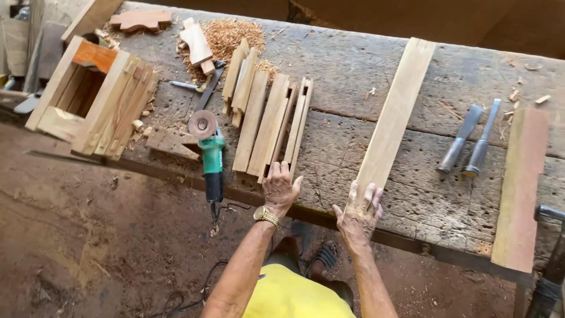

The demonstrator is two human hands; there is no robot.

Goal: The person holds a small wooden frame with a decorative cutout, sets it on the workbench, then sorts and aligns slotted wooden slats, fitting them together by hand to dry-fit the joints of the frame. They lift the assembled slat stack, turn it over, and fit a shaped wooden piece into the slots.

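Observation:
My right hand (360, 211) rests with fingers spread on the near end of a long pale wooden plank (394, 115) that runs away from me across the worn workbench (353, 65). My left hand (280, 188), with a gold watch on the wrist, lies flat by the near ends of several slotted wooden slats (268, 121) laid side by side. Neither hand grips anything.
A green angle grinder (210, 153) lies left of the slats, its cord hanging off the front edge. Two chisels (471, 141) lie at the right beside a reddish board (521, 188). A wooden box frame (88, 94) sits far left, with sawdust (232, 32) and offcuts behind.

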